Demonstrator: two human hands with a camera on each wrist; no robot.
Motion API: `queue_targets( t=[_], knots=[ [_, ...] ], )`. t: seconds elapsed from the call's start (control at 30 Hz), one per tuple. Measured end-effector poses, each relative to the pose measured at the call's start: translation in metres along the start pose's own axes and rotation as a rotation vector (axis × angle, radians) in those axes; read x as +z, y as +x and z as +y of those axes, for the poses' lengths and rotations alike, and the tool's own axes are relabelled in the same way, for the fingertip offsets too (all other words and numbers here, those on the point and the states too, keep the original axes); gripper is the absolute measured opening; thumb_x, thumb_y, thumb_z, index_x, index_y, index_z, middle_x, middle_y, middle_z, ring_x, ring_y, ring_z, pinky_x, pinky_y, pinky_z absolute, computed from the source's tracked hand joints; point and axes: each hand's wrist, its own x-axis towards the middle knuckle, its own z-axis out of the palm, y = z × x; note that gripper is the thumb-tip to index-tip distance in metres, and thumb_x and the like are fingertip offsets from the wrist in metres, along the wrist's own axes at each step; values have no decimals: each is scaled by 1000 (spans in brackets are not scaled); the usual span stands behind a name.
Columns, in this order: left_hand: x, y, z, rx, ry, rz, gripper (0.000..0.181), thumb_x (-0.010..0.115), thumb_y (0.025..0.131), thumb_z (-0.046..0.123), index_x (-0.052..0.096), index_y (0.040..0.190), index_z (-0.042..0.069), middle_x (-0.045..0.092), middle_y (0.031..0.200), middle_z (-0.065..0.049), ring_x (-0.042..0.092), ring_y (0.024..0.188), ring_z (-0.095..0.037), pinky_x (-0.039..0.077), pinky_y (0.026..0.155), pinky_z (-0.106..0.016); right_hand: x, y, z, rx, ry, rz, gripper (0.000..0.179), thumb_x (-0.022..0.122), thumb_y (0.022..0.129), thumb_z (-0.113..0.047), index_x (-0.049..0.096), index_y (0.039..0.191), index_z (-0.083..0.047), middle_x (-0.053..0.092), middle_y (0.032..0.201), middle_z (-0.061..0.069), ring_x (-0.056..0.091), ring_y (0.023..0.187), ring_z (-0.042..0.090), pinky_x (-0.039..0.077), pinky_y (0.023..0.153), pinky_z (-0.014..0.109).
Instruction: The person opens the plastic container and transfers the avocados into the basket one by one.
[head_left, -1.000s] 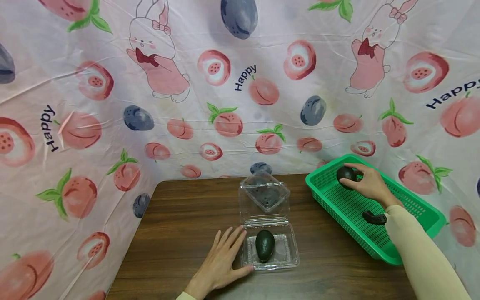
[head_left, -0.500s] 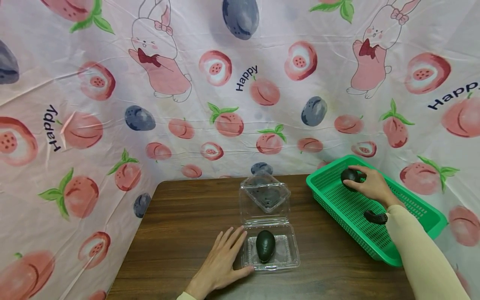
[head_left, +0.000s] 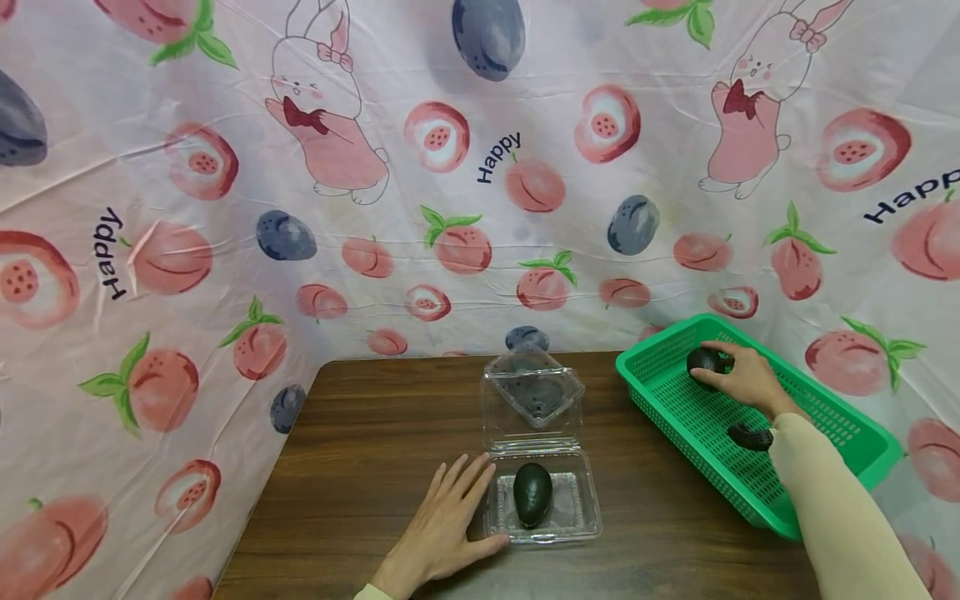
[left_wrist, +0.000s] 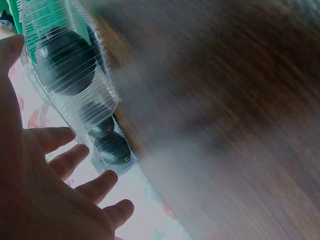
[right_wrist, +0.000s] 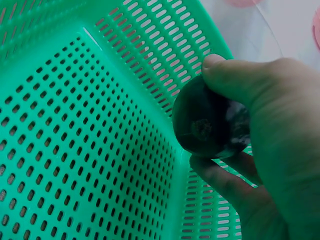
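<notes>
A dark green avocado (head_left: 532, 494) lies in the base of a clear plastic clamshell box (head_left: 588, 508), whose lid (head_left: 491, 421) stands raised behind it. My left hand (head_left: 442, 525) is spread along the box's left side, fingertips and thumb right at its edge. In the left wrist view, straight fingers (left_wrist: 97, 187) show beside the clear wall, with the avocado (left_wrist: 65, 62) seen through it. On the right, my right hand (head_left: 742, 379) grips another dark avocado (right_wrist: 207, 120) between thumb and fingers, inside the far end of a green plastic basket (head_left: 675, 425).
The basket sits angled at the right of the brown wooden table (head_left: 375, 433). A black curved piece (head_left: 748, 436) juts from the right sleeve (head_left: 832, 500) over the basket. A fruit-printed cloth (head_left: 450, 208) hangs behind and at both sides.
My right hand has moved slightly right and lower in the basket with the avocado. The left hand and the box stay in place; the head view has shifted a little.
</notes>
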Motion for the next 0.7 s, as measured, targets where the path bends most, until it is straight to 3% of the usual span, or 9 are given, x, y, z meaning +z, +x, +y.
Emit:
queue_targets(
  t=[0.23, 0.43, 0.7],
  knots=[
    [1, 1, 1, 11, 21, 21, 104, 71, 98, 77, 44, 174, 11, 45, 181, -10, 44, 166, -48, 38, 131, -76, 0, 3, 8, -4, -26, -44, 76, 79, 107, -37, 51, 165, 4, 48, 162, 46, 63, 127, 56, 59, 91, 55],
    [1, 1, 1, 9, 25, 18, 104, 69, 99, 78, 44, 174, 12, 45, 181, -9, 44, 166, -48, 38, 131, -76, 4, 4, 16, 8, -21, -100, 77, 77, 109, -35, 46, 167, 6, 44, 163, 49, 58, 134, 63, 58, 98, 68],
    [1, 2, 1, 8, 17, 10, 104, 68, 99, 79, 45, 174, 11, 44, 182, -9, 44, 166, -48, 37, 131, -77, 9, 8, 22, 7, -22, -114, 75, 76, 110, -32, 45, 166, 8, 39, 165, 50, 50, 142, 70, 50, 109, 81]
  ],
)
